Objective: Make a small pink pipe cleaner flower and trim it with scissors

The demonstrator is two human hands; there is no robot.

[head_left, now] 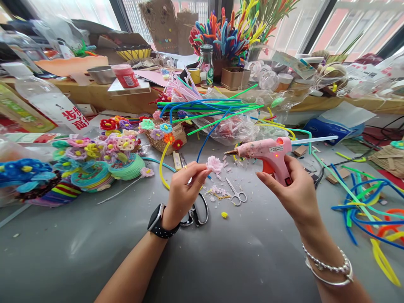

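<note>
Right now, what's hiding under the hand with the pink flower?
Black-handled scissors lie on the table under the left hand; their blades are covered by it.

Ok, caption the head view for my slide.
Left hand holds a pink flower; right hand points a pink glue gun at it, over a table.
</note>
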